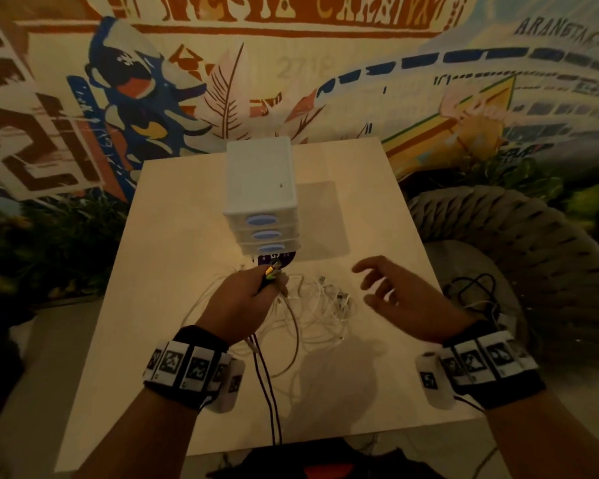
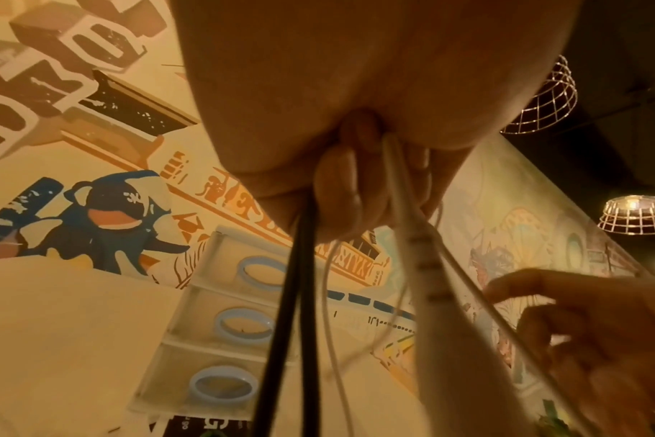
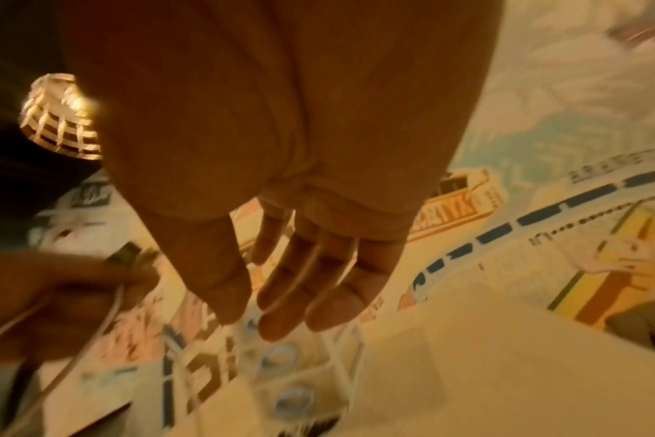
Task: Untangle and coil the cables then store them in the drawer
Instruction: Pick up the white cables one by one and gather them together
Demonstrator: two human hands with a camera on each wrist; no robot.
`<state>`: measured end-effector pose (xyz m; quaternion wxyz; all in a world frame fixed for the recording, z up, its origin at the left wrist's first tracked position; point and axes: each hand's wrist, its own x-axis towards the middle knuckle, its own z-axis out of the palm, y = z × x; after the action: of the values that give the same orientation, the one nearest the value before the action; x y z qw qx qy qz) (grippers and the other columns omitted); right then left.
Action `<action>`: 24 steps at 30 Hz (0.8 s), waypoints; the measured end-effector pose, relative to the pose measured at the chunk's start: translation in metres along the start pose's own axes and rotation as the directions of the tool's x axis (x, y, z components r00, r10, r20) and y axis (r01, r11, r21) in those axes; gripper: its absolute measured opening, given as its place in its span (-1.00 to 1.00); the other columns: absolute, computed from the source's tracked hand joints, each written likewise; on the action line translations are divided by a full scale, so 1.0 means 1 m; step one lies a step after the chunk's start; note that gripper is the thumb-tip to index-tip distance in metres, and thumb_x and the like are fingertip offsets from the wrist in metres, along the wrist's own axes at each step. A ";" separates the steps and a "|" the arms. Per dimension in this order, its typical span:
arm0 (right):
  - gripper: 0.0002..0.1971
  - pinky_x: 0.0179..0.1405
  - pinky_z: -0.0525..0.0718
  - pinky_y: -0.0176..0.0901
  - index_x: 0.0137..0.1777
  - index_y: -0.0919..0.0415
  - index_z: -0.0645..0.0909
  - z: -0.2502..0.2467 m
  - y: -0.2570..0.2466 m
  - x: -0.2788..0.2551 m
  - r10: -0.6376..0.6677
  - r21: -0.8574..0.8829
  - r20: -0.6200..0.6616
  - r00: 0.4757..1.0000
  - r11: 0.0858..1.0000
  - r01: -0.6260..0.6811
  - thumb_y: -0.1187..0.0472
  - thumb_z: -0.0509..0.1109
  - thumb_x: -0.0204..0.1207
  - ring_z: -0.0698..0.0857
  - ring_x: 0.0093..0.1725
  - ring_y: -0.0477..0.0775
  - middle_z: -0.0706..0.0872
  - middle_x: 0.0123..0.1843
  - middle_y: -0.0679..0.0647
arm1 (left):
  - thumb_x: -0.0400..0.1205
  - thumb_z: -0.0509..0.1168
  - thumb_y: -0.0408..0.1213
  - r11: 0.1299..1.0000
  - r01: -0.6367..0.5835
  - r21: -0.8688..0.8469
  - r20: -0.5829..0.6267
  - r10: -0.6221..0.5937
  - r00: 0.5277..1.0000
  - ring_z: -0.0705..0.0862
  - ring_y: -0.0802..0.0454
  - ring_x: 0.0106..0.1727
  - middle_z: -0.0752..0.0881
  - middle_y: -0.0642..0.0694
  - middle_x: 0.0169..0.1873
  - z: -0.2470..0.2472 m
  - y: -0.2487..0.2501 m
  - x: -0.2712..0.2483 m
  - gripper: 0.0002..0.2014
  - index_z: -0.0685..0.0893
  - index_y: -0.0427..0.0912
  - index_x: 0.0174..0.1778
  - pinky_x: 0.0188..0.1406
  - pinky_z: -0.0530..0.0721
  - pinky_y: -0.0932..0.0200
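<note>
My left hand point(image 1: 256, 292) grips a dark cable point(image 1: 267, 378) and a white cable point(image 1: 293, 326) just in front of the drawer unit; plug ends point(image 1: 272, 271) stick out above its fingers. In the left wrist view the dark cable point(image 2: 285, 310) and the white cable point(image 2: 412, 213) hang down from the curled fingers point(image 2: 337, 183). A tangle of white cables point(image 1: 325, 302) lies on the table between my hands. My right hand point(image 1: 388, 292) hovers to the right of the tangle, fingers point(image 3: 281, 295) relaxed, holding nothing. The white three-drawer unit point(image 1: 260, 188) has all drawers closed.
The pale square table point(image 1: 173, 305) carries everything. A woven rope chair point(image 1: 519, 243) stands right of the table with a black cable point(image 1: 474, 288) on its seat. A painted mural wall point(image 1: 291, 63) rises behind. A dark label point(image 1: 274, 259) lies under the unit's front.
</note>
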<state>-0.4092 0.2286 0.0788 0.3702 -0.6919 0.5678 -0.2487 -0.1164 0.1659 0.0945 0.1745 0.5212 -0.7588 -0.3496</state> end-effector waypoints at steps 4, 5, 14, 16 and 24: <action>-0.40 -0.14 0.75 -0.22 0.48 -0.31 0.29 0.044 -0.003 0.001 0.065 0.032 0.142 0.988 0.997 -0.071 0.04 0.51 0.56 0.77 -0.14 -0.14 0.69 0.08 -0.16 | 0.82 0.22 -0.13 0.998 0.016 -0.069 -0.035 -0.018 0.999 0.58 0.38 -0.43 0.65 0.38 -0.51 0.000 0.009 -0.003 -0.69 0.78 -0.09 -0.16 -0.39 0.37 0.24; -0.48 -0.10 0.77 -0.16 0.45 -0.26 0.34 0.052 -0.004 0.001 0.086 0.062 0.145 0.986 0.993 -0.096 -0.02 0.49 0.58 0.78 -0.14 -0.14 0.72 0.06 -0.14 | 0.82 0.22 -0.14 0.998 0.010 -0.062 -0.037 -0.013 0.999 0.57 0.40 -0.44 0.63 0.38 -0.53 -0.001 0.010 -0.004 -0.69 0.78 -0.09 -0.15 -0.41 0.33 0.28; -0.47 -0.16 0.62 -0.14 0.13 0.20 0.74 0.069 -0.030 0.045 0.345 0.915 0.164 0.924 0.296 -0.273 -0.14 0.02 0.79 0.77 -0.13 0.03 0.84 0.04 0.13 | 0.78 0.24 -0.10 0.976 -0.110 0.188 0.161 0.080 0.984 0.57 0.26 -0.38 0.62 0.12 -0.45 0.016 0.013 -0.016 -0.77 0.71 0.05 -0.16 -0.37 0.40 0.16; -0.61 -0.05 0.64 -0.06 -0.04 0.19 0.67 0.062 -0.028 0.050 0.386 0.977 0.187 0.903 0.020 -0.211 -0.01 0.11 0.80 0.79 -0.10 0.07 0.80 -0.05 0.13 | 0.79 0.23 -0.07 0.976 -0.098 0.193 0.193 0.060 0.979 0.61 0.23 -0.30 0.73 0.10 -0.32 0.021 0.013 -0.019 -0.76 0.73 0.01 -0.13 -0.27 0.50 0.14; -0.62 -0.40 0.57 -0.15 -0.12 0.15 0.59 0.044 0.002 0.056 0.492 0.960 0.129 0.861 -0.279 0.016 -0.03 0.09 0.78 0.49 -0.48 -0.03 0.47 -0.45 -0.02 | 0.80 0.17 -0.01 0.970 -0.050 0.237 0.325 -0.031 0.945 0.72 0.08 -0.03 0.81 0.05 -0.07 0.023 0.004 -0.026 -0.72 0.74 0.02 -0.07 0.04 0.64 0.10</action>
<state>-0.3641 0.1840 0.0464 0.7063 0.0445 0.3392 -0.6198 -0.1234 0.1982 0.0845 -0.0167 0.4698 -0.8165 -0.3352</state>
